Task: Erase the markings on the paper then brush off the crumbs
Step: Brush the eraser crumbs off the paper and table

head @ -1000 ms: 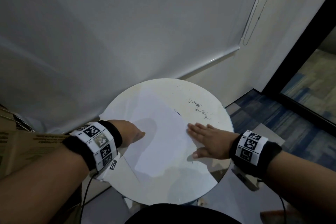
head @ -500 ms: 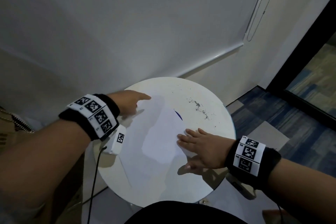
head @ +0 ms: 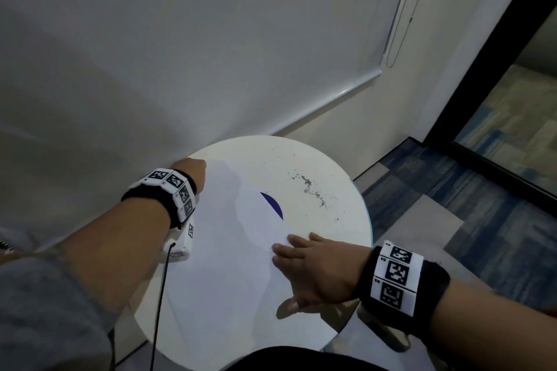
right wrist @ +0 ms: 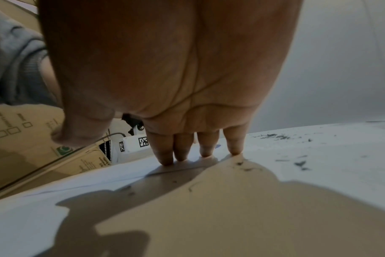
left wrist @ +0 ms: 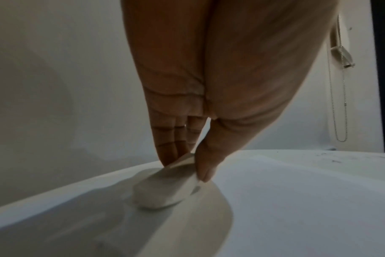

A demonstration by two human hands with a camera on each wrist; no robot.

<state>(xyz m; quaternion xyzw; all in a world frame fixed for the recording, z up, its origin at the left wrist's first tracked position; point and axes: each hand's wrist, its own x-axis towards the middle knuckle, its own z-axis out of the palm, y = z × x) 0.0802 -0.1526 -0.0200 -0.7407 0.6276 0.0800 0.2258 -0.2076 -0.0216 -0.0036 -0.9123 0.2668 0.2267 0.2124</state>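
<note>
Round white table (head: pixel 346 265), roller blind (head: pixel 211 39) with bead chain (head: pixel 401 9), cardboard box (right wrist: pixel 33 147), blue carpet (head: pixel 482 205).

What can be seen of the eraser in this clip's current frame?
The eraser is a small whitish, rounded oblong block, seemingly soft rubber. It rests on the white round table near the far left rim, one end tilted up, pinched between the thumb and fingers of the left hand. In the head view the hand hides it. Whether it touches the paper cannot be told.
</note>
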